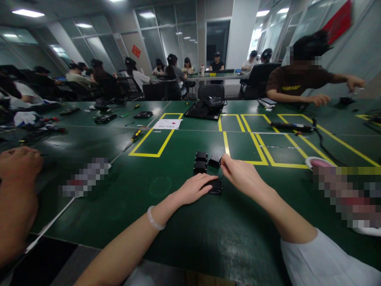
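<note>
My left hand (195, 188), with a pale bangle on its wrist, rests on a small flat black box (216, 187). Its thumb and fingers hold the box against the green table. Just right of it, my right hand (239, 171) is closed in a pinch above the box's far right corner. A thin dark piece shows below those fingers, too small to name. Beyond my left fingers stand two black blocks, a nearer one (200, 167) and a farther one (201, 155). Another black block (214, 160) lies tilted beside my right fingertips.
Yellow tape outlines (144, 155) mark the green table (178, 246). A yellow-black screwdriver (136, 135) and white paper (167, 124) lie ahead left. A black panel (204, 110) is farther back. Another person's arm (18, 198) reaches in at left; a person (300, 77) works across right.
</note>
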Demonstrator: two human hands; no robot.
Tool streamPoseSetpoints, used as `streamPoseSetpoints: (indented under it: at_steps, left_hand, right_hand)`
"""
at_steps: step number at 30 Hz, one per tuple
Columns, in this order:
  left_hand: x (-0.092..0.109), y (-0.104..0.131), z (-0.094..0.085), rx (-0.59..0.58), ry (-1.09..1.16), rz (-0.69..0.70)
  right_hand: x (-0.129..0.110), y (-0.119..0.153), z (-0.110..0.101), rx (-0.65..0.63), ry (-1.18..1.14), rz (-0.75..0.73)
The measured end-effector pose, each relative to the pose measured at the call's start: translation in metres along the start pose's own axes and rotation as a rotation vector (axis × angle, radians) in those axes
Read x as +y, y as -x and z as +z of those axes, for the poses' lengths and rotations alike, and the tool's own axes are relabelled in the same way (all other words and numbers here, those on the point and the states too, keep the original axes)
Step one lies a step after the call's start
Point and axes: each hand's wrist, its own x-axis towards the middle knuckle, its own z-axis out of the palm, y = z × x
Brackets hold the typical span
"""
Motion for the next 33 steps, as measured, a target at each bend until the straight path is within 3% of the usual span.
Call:
streamPoseSetpoints:
  at_steps: [33]
  left_hand:
    - [0.0029,0.0014,-0.0035,-0.001,0.003,-0.001]
  right_hand:
    - [-0.0017,-0.001,0.0014,0.005,0.016,0.001]
